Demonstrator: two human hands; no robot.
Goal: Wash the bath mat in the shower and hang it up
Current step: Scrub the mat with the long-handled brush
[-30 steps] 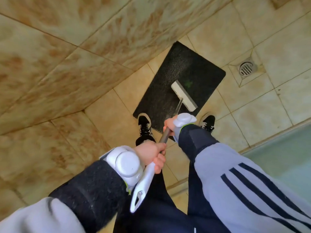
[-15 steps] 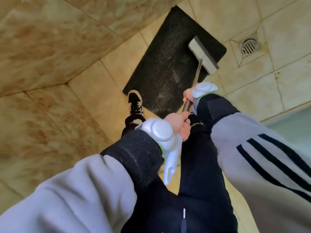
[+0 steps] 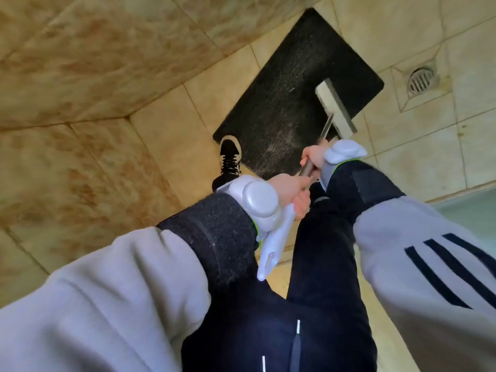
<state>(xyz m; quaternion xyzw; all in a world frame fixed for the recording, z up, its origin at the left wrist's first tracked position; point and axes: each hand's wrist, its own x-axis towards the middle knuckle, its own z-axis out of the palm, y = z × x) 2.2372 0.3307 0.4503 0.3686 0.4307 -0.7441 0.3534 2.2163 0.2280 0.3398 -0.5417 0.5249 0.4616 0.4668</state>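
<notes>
Mat: the dark, coarse-piled rectangular bath mat (image 3: 290, 89) lies flat on the beige tiled floor (image 3: 166, 135), toward 12 o'clock from the person; a black-and-white shoe (image 3: 229, 159) sits at its near corner.
Brush: a long-handled scrubbing brush with a pale block head (image 3: 335, 108) presses on the mat's right side, toward 1 o'clock; the round metal drain (image 3: 420, 81) lies beyond at 2 o'clock.
Left hand (image 3: 288, 190): fingers clamped on the handle's upper end.
Right hand (image 3: 315, 157): fingers wrapped round the shaft lower down.
Handling: likely floppy and heavy once wet; probably best lifted by two corners of a short edge; tiles may be slippery.
</notes>
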